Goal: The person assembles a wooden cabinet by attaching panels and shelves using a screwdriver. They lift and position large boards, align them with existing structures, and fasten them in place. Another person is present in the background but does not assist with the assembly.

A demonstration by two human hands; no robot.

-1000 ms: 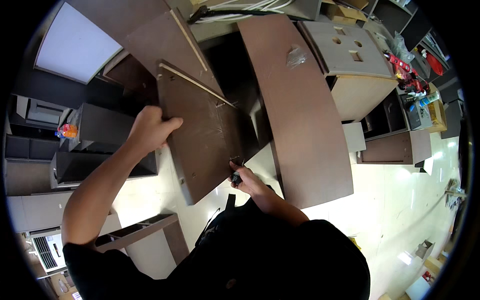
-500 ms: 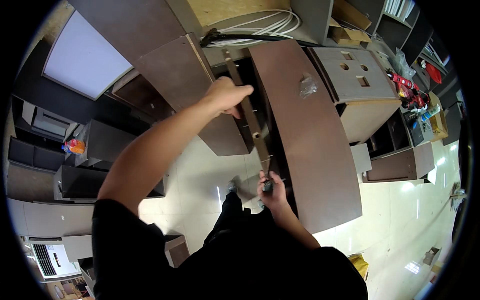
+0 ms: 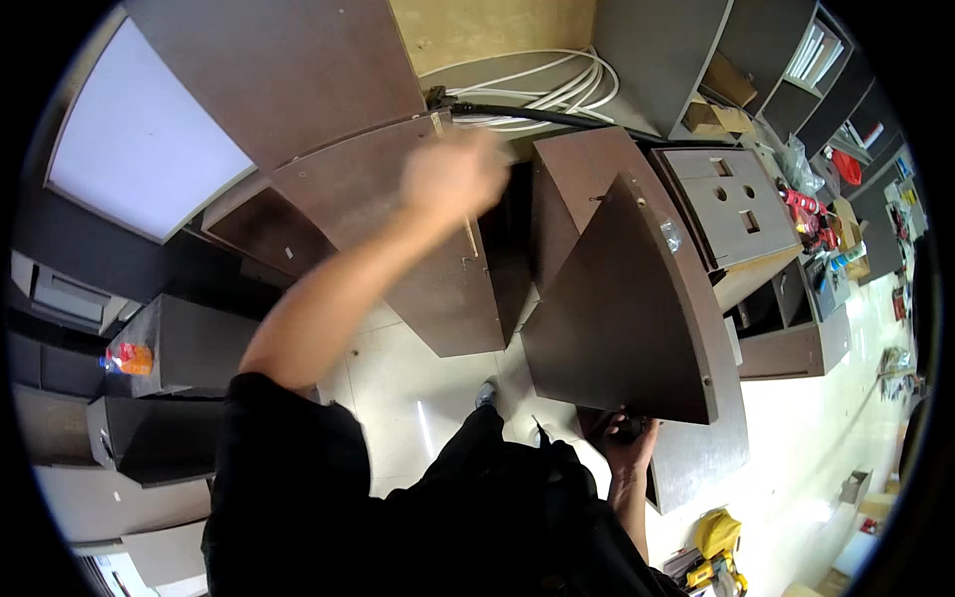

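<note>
My left hand (image 3: 458,174) is smeared by motion above the edge of the left brown cabinet board (image 3: 393,214); its fingers cannot be read. Small metal pins (image 3: 466,262) stick out just below it. Low on the right, my right hand (image 3: 629,450) is closed round a dark, round-ended object (image 3: 629,428), too dark to name. It sits at the lower edge of a dark brown panel (image 3: 617,318). That panel stands tilted over the right brown cabinet (image 3: 696,458), its broad face towards me, with small fittings along its edges.
Coiled white cable (image 3: 587,85) and a black hose lie behind the cabinets. A grey-brown board with cut-outs (image 3: 731,194) and red tools (image 3: 806,209) are at the right. A yellow bag (image 3: 716,532) lies on the tiled floor. Dark cabinet units (image 3: 199,348) stand at the left.
The panel, edge-on between my hands before, has swung to the right and shows its broad face. My left hand is off it; my right hand has moved right and nearer.
</note>
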